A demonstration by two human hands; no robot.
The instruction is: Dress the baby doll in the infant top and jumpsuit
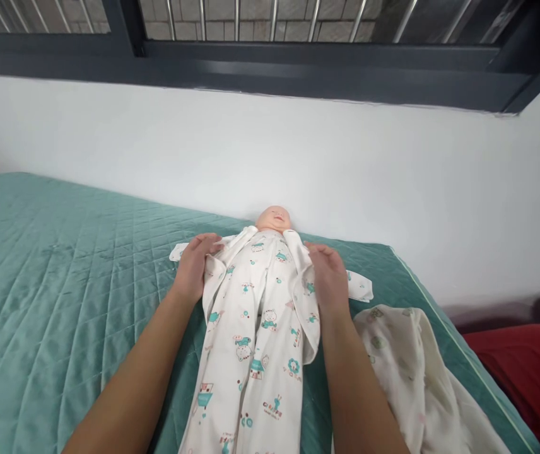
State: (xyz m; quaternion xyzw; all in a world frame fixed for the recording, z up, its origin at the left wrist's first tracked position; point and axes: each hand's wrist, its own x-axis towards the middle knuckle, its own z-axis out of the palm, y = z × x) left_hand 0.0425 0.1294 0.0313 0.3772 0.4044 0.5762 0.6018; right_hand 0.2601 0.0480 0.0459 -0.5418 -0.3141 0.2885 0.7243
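Observation:
A baby doll [274,218] lies on its back, head toward the wall. White printed baby trousers [265,353] cover its front up to near the neck. Around them is an open white baby jacket [308,315] with the same print, its sleeves spread to either side. My left hand [198,268] is closed at the jacket's left side, its fingertips on the cloth near the sleeve. At the opposite side my right hand [330,277] has its fingers bent against the jacket edge; its thumb is hidden.
A green quilted cover [85,284] lies under the doll. Beside my right forearm is a crumpled cream cloth [407,366]. The white wall [260,151] and dark window frame [298,69] stand behind. Something red [525,366] sits past the cover's right edge.

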